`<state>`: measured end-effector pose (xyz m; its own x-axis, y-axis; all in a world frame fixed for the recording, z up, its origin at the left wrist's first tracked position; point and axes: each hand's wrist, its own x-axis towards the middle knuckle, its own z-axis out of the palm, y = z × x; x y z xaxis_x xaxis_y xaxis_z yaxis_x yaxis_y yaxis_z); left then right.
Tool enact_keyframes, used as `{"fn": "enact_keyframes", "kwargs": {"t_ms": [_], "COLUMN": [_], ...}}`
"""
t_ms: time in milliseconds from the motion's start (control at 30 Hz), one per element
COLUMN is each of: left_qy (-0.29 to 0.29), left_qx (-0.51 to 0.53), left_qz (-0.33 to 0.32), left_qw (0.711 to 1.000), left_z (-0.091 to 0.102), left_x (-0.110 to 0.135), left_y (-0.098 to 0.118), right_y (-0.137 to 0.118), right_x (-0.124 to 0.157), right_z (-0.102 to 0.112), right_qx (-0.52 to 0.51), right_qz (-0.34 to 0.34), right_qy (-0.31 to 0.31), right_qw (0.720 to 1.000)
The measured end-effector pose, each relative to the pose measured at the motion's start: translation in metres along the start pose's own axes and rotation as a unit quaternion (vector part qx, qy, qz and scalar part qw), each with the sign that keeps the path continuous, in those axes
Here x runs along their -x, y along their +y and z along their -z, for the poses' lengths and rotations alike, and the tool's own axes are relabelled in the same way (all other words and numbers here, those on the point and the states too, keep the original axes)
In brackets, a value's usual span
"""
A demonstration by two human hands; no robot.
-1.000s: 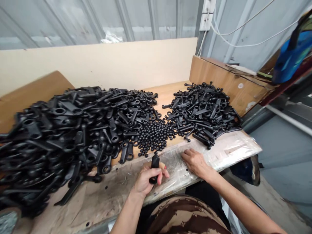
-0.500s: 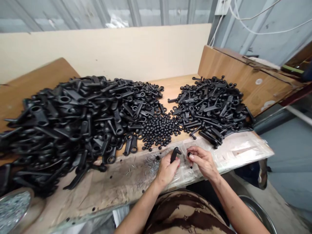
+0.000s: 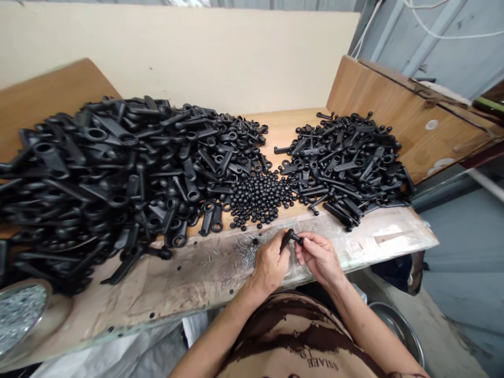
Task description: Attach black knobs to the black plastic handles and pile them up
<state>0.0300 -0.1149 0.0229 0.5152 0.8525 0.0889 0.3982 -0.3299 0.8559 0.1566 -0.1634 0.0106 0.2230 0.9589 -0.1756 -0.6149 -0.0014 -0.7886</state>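
Observation:
My left hand [image 3: 271, 264] is closed around a black plastic lever handle [image 3: 286, 239], holding it above the bench's near edge. My right hand [image 3: 319, 255] pinches a small black ball [image 3: 301, 241] against the tip of that handle. Just beyond my hands lies a patch of loose black balls [image 3: 259, 198]. A large heap of black lever handles [image 3: 114, 173] fills the left of the bench, and a smaller heap of handles [image 3: 346, 163] lies at the right.
A scatter of small metal pins [image 3: 247, 256] lies left of my hands. A metal bowl of silver parts [image 3: 18, 315] sits at the near left corner. Wooden boards [image 3: 397, 121] wall the bench at the sides. A metal basin [image 3: 397, 328] stands on the floor, right.
My right hand rose from the plastic sheet with a small ball and met the handle in my left hand; both hands came together. The camera tilted down and shifted.

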Motion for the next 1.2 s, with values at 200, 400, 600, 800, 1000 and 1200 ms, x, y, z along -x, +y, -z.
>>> {"fn": "enact_keyframes", "kwargs": {"t_ms": [200,400,600,800,1000,1200], "left_qy": [0.024,0.015,-0.016,-0.033,-0.055,0.053], "left_qx": [-0.076,-0.189,-0.287,-0.330,-0.227,-0.125], "left_qz": [-0.009,0.001,-0.001,0.001,-0.152,-0.197], "left_qw": [0.997,0.982,0.958,0.943,0.960,0.971], "left_z": [-0.004,-0.010,-0.014,-0.013,-0.025,-0.010], "left_x": [0.004,0.006,0.000,-0.008,-0.011,-0.012], "left_y": [-0.007,-0.010,-0.006,-0.015,-0.012,-0.007], "right_y": [0.002,0.001,-0.002,-0.007,-0.033,-0.116], "right_x": [0.002,0.006,0.006,-0.008,0.004,0.047], "right_z": [-0.005,-0.008,-0.011,-0.009,0.019,0.093], "right_qx": [-0.002,0.008,0.080,-0.013,0.116,0.529], "right_qz": [-0.003,-0.008,0.027,-0.103,-0.014,0.232], "right_qy": [0.016,0.052,0.121,0.105,0.059,0.206], "right_qw": [1.000,0.999,0.989,0.989,0.991,0.790]}}
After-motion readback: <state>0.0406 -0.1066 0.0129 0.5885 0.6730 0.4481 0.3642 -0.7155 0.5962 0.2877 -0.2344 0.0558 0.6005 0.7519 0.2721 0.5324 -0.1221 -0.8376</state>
